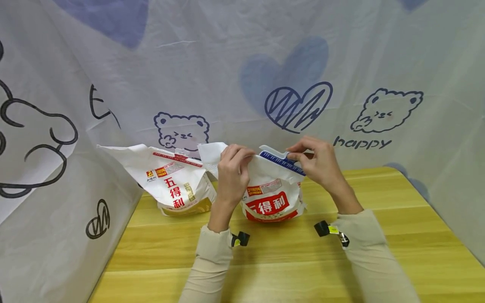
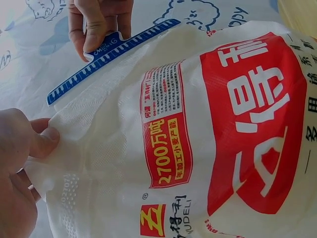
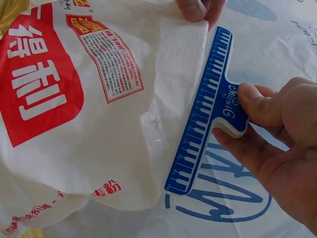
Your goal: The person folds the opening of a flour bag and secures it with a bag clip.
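A white flour bag [image 1: 267,201] with a red label stands on the table, its top folded over. My left hand [image 1: 235,173] pinches the bag's top edge near its left end, thumb in front, as the left wrist view also shows. Between the thumb and fingers of my right hand [image 1: 316,162] is the tab of a blue piano-key clip [image 3: 205,111] marked "Music". The clip lies along the bag's folded top edge, right of the left hand. Whether its long jaws grip the paper I cannot tell.
Left of this bag leans a second flour bag [image 1: 182,185], with a red clip [image 1: 177,158] across its top. Both bags rest on a yellow wood-grain table [image 1: 288,261]. A white printed curtain [image 1: 227,75] hangs behind and to the left.
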Demonstrator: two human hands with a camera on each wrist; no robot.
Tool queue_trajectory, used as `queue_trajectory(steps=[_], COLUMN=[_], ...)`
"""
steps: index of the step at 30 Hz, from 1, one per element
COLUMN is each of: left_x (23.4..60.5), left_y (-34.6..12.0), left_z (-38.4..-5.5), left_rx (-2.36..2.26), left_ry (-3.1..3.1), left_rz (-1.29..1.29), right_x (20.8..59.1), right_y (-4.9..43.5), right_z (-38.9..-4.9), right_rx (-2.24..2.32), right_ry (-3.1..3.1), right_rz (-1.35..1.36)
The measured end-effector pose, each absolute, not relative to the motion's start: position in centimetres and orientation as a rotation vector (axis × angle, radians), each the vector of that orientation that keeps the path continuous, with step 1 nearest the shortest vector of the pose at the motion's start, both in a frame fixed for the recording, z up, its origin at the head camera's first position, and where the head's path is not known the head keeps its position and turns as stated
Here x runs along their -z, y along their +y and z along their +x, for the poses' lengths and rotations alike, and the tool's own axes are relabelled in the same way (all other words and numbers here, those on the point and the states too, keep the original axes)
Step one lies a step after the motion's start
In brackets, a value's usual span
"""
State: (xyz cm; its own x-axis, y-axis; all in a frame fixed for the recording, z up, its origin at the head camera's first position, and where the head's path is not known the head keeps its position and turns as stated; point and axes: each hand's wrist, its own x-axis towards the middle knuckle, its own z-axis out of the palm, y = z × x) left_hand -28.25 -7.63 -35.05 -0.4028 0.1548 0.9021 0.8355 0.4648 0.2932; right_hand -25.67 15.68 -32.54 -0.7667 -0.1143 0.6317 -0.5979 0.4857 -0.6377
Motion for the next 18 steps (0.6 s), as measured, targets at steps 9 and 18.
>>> queue_trajectory(steps=[9,18], left_x=[35.08,35.13], left_y=[-7.61,-7.39], left_z=[-28.25,-28.30], left_rx=[1.010,1.008], left_ry=[-1.804,-1.780], left_rz=[-0.835,-0.807], right_x=[32.93,33.42], right_y=[15.32,14.96], right_z=[-25.76,-25.70], right_rx=[-1.284,-1.289], right_ry=[-2.191,-2.187], right_rz=[0.636,0.650])
